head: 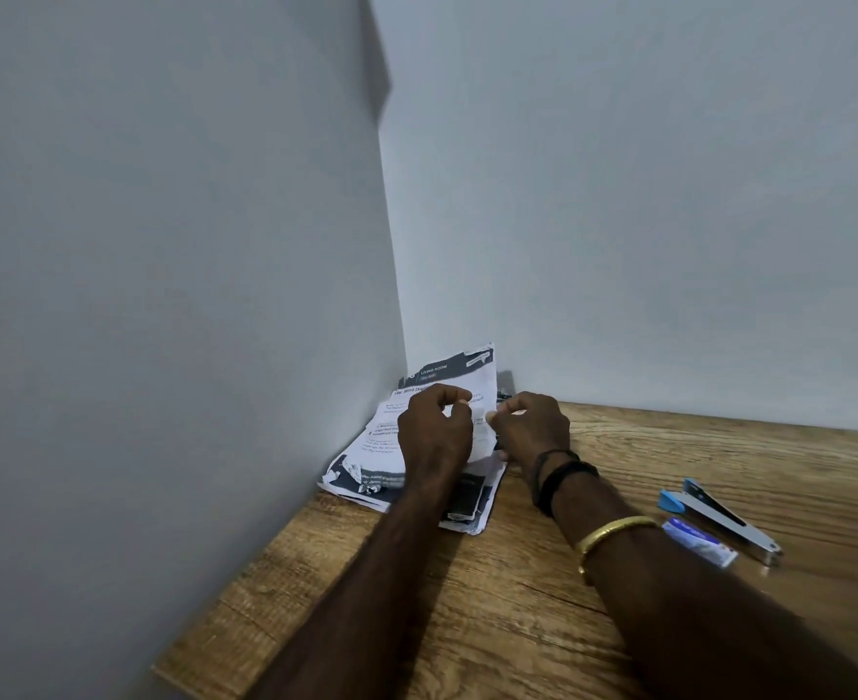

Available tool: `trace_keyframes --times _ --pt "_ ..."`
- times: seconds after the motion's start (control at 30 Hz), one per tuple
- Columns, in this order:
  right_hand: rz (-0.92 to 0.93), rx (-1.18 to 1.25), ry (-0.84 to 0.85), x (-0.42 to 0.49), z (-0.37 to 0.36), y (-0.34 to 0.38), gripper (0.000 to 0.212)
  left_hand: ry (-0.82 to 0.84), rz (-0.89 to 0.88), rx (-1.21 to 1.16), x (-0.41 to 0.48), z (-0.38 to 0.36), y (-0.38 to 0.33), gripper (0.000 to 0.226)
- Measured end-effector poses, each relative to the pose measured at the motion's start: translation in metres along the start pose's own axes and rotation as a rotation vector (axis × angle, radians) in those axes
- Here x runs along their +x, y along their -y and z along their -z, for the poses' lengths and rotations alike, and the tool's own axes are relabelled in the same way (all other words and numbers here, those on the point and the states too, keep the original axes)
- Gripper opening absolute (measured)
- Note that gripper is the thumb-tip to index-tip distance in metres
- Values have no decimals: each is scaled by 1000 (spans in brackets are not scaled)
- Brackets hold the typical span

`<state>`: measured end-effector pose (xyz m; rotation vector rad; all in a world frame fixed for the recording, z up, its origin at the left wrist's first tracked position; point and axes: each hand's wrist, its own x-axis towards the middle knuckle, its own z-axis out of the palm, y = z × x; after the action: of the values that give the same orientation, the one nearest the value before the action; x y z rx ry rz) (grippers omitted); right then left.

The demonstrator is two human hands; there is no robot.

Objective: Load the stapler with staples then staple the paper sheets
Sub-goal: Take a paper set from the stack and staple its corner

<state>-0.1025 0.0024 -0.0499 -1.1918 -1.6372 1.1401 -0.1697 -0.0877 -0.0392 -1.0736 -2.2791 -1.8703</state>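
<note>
A stack of printed paper sheets (pixel 447 376) lies in the corner of the wooden table (pixel 518 623), against the walls. My left hand (pixel 434 431) pinches the top sheet from the left, and my right hand (pixel 533 426) pinches its right edge; the sheet curls up between them. A blue and silver stapler (pixel 720 512) lies swung open on the table to the right of my right forearm. A small white and blue staple box (pixel 700 543) lies just in front of it.
Grey walls (pixel 164 295) meet in a corner right behind the papers and bound the table on the left and at the back. The table's left front edge (pixel 189 669) is in view.
</note>
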Motion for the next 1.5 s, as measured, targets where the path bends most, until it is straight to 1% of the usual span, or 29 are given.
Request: trace_keyframes --times 0.07,0.17,0.3,0.4,0.53,0.77,0.9,1.0,1.03,1.1,1.13,1.2,1.23,1.3,1.37,1.43,1.5 --pt "-39 122 -14 -2 3 0 19 -16 -9 -16 -1 1 -3 18" --pt "-39 243 -24 -5 12 2 14 -22 -17 -57 -3 1 -11 17" --pt "-33 345 -25 -13 31 4 9 -30 -89 -57 -10 1 -24 17" --pt "-15 341 -42 -22 51 2 11 -6 -106 -77 -21 0 -37 18" --pt "1 343 -61 -30 83 -5 6 39 -113 -84 -37 -9 -54 19" --pt "35 324 -140 -44 149 -21 6 188 -111 -73 -72 -42 -82 16" --pt "23 340 -169 -46 190 -33 8 199 -146 -78 -83 -62 -90 10" --pt "10 359 -180 -45 222 -47 9 164 -201 12 -86 -75 -90 14" --pt "4 372 -182 -45 231 -51 8 148 -194 72 -86 -78 -90 17" --pt "-7 404 -176 -45 246 -60 7 134 -98 134 -86 -84 -88 20" --pt "-13 417 -171 -44 251 -63 7 145 -34 103 -85 -85 -86 18" --pt "-28 443 -170 -43 261 -71 6 191 69 -57 -83 -88 -82 13" --pt "-32 455 -169 -41 264 -75 6 214 103 -117 -81 -90 -81 13" --pt "-31 449 -176 -38 268 -80 8 237 146 -162 -79 -96 -75 20" --pt "-22 427 -191 -35 268 -83 22 248 201 -240 -78 -105 -68 24" --pt "-19 414 -199 -36 267 -83 37 278 260 -353 -77 -112 -60 21" --pt "-12 416 -201 -35 267 -83 44 315 300 -458 -73 -116 -54 17"
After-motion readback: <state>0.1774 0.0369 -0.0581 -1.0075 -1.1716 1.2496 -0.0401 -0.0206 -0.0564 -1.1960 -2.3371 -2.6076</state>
